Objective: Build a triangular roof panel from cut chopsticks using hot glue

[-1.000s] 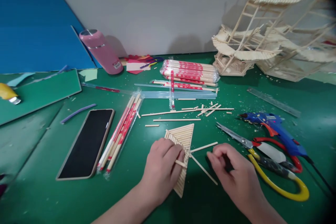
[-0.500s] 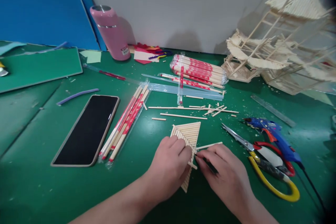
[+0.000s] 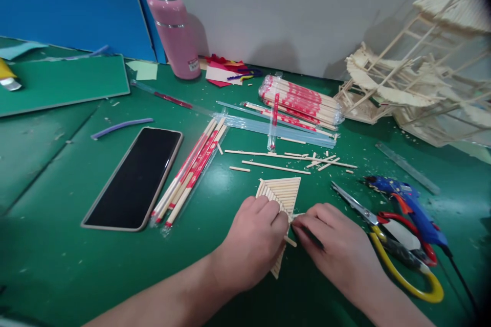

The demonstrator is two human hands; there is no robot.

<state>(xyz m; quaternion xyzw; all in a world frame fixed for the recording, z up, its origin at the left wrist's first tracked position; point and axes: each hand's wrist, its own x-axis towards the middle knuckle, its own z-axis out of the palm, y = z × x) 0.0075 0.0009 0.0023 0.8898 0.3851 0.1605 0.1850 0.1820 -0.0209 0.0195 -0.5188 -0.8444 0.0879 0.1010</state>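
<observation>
My left hand [image 3: 255, 239] rests curled on a triangular panel of glued wooden sticks [image 3: 283, 193] lying on the green mat, covering its near half. A short stick piece [image 3: 290, 241] pokes out from under its fingers. My right hand [image 3: 337, 250] sits just right of the panel, fingertips pinched against the panel's right edge, on a thin stick that is mostly hidden under them. The two hands nearly touch.
Scissors with yellow and red handles [image 3: 399, 250] and a blue glue gun [image 3: 406, 204] lie to the right. A phone [image 3: 134, 176], wrapped chopsticks [image 3: 192, 171], loose sticks [image 3: 287, 156], a chopstick bundle [image 3: 301, 102], a pink bottle [image 3: 172, 36] and a stick model [image 3: 414, 76] surround them.
My right hand moved left from beside a loose stick to the panel's edge, closing up to my left hand. The view shifted, so everything sits a little further right.
</observation>
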